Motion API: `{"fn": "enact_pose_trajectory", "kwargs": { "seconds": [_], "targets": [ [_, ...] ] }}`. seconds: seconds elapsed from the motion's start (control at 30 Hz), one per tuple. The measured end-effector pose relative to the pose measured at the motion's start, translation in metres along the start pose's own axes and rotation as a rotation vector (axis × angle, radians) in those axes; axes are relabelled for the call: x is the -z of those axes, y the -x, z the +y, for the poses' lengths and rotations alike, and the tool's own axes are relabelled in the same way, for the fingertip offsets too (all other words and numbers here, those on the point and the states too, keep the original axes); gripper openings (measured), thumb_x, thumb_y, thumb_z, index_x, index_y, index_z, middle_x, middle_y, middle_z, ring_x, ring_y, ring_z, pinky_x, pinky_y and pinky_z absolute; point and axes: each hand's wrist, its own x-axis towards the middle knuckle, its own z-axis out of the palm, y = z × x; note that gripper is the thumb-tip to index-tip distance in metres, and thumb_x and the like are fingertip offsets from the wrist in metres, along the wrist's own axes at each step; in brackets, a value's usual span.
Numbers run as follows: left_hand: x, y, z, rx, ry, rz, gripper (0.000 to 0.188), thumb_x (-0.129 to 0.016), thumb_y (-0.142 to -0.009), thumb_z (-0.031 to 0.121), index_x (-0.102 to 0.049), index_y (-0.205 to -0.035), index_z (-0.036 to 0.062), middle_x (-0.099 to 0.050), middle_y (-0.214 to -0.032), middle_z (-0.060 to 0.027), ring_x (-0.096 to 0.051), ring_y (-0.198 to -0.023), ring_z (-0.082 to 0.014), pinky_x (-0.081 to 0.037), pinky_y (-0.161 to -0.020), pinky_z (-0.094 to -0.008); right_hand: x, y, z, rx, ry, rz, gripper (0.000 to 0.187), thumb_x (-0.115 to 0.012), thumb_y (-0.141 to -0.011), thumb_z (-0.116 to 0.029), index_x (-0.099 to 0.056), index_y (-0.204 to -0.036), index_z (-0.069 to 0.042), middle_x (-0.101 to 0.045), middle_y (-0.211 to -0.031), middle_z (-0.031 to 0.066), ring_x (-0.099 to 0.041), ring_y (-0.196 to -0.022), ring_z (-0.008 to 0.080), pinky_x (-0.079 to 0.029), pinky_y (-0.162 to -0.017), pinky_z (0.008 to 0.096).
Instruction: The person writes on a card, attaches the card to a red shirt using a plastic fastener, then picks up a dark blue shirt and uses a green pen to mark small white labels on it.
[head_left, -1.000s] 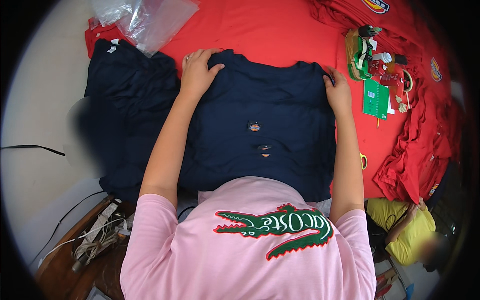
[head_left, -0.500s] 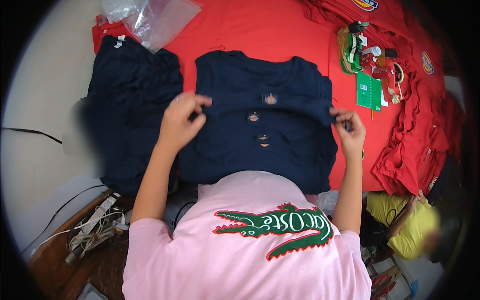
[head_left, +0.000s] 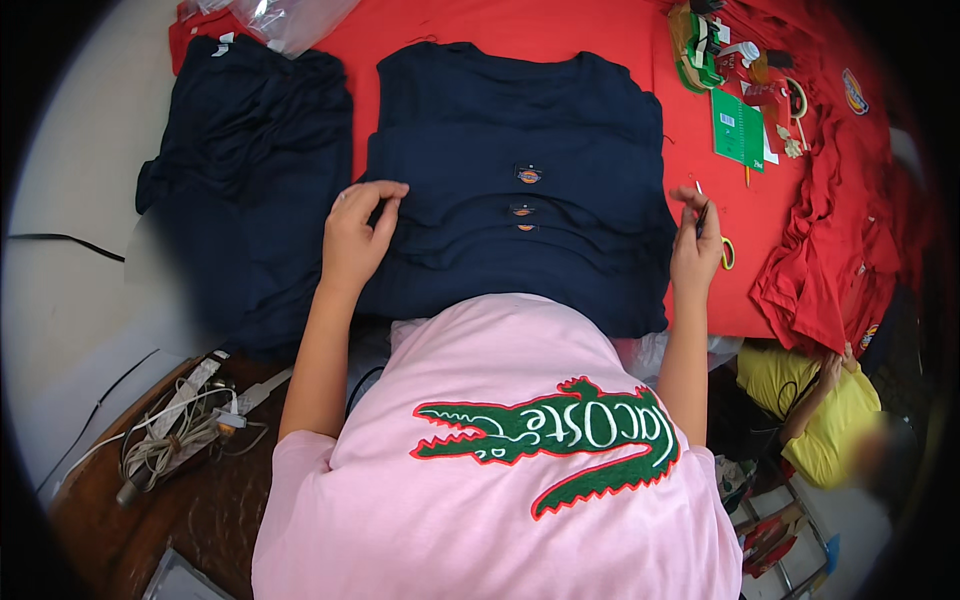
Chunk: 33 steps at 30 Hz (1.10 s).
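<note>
A stack of navy shirts lies before me on the red cloth, their necklines at the far side and small labels in a column down the middle. At the stack's left side, my left hand is closed, finger and thumb pinching the edge of a navy shirt. Beside the right edge, my right hand is closed around scissors; a yellow-rimmed handle loop shows by the palm and a metal tip rises above the fingers. The palm hides most of the scissors.
More navy shirts are piled to the left, near clear plastic bags. A green notebook and small supplies lie at the far right, beside red garments. A person in yellow is at lower right. Cables lie lower left.
The raised upper layer of the shirt now lies flatter, and its label has come nearer me, covering one below. Both hands have lowered toward me. The whole view has shifted.
</note>
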Motion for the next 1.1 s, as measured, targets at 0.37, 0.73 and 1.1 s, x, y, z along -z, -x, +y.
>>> {"fn": "enact_pose_trajectory", "kwargs": {
  "seconds": [0.37,0.73,1.1],
  "targets": [
    [-0.068,-0.023,-0.030,-0.158,-0.513,-0.215,0.057,-0.056,-0.111,0.036,-0.048,-0.167,0.0239,-0.036,-0.178,-0.0040,-0.028,-0.166,-0.0287,-0.010,-0.133,-0.0641,-0.072,-0.007,0.024,0.595,0.639,-0.407,0.072,-0.055,-0.084,0.015,-0.060,-0.152,-0.007,-0.056,-0.163,0.0131,-0.045,-0.157,0.0313,-0.034,-0.131,0.0488],
    [-0.022,-0.039,-0.093,0.216,0.131,0.333,0.032,-0.056,-0.113,0.019,-0.072,-0.137,0.0070,-0.064,-0.155,-0.0163,-0.054,-0.148,-0.0364,-0.040,-0.122,-0.0429,-0.073,-0.013,0.013,0.516,0.534,-0.413,0.056,-0.050,-0.094,0.015,-0.066,-0.143,-0.006,-0.062,-0.156,0.0134,-0.050,-0.154,0.0314,-0.035,-0.130,0.0470],
    [-0.004,-0.027,-0.031,-0.188,-0.061,-0.159,0.034,-0.083,-0.078,0.009,-0.075,-0.111,0.0087,-0.070,-0.134,-0.0094,-0.059,-0.140,-0.0355,-0.042,-0.120,-0.0534,-0.082,-0.075,-0.008,0.076,0.110,-0.139,0.026,-0.059,-0.115,-0.019,-0.071,-0.134,-0.005,-0.068,-0.088,0.0026,-0.052,-0.072,0.0054,-0.042,-0.064,0.0243]
  ]
}}
